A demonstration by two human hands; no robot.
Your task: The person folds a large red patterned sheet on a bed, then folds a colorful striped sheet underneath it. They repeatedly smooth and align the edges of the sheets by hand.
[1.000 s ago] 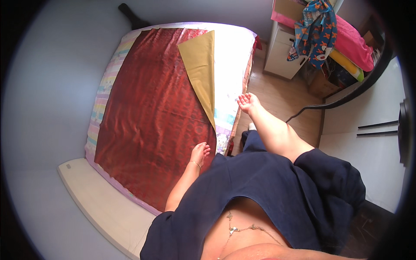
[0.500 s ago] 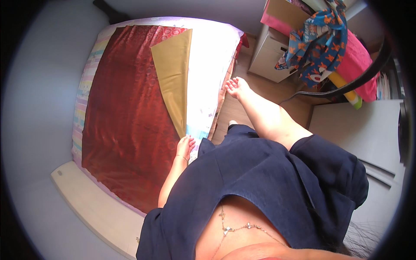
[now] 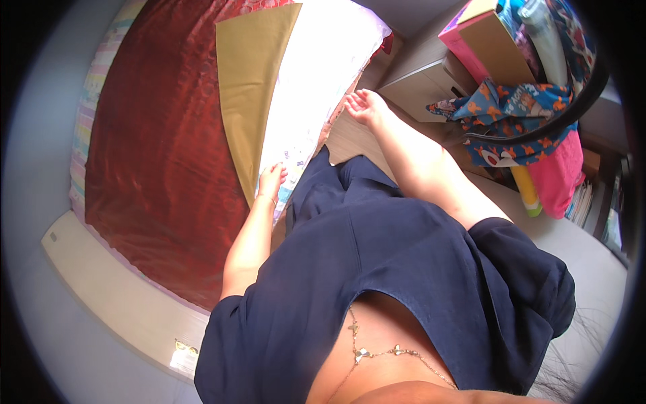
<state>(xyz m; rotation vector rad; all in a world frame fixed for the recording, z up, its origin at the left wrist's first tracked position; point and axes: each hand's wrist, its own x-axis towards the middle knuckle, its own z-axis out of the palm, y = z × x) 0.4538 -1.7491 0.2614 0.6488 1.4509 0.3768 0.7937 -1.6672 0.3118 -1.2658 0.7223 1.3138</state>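
Observation:
A dark red shiny bedcover [image 3: 158, 135] lies over the bed, its right side folded back to show a gold underside [image 3: 249, 81]. My left hand [image 3: 272, 180] is over the white patterned sheet [image 3: 296, 101], just right of the gold fold's narrow near end. Its fingers are loosely bent, with nothing visible in them. Farther off, my right hand [image 3: 365, 106] hangs beside the bed's right edge, palm turned up. Those fingers curl loosely and hold nothing.
A cream headboard [image 3: 121, 289] runs along the near left, with a small white card [image 3: 184, 357] on it. At the right stand a pale cabinet [image 3: 420, 87], an open cardboard box [image 3: 494, 47] and a blue patterned cloth [image 3: 511, 108]. A black curved band [image 3: 565, 121] crosses there.
My view has shifted, and bed and cabinet sit differently in it. The left hand has come away from the fold's near tip onto the white sheet. My right hand stays by the bed's edge.

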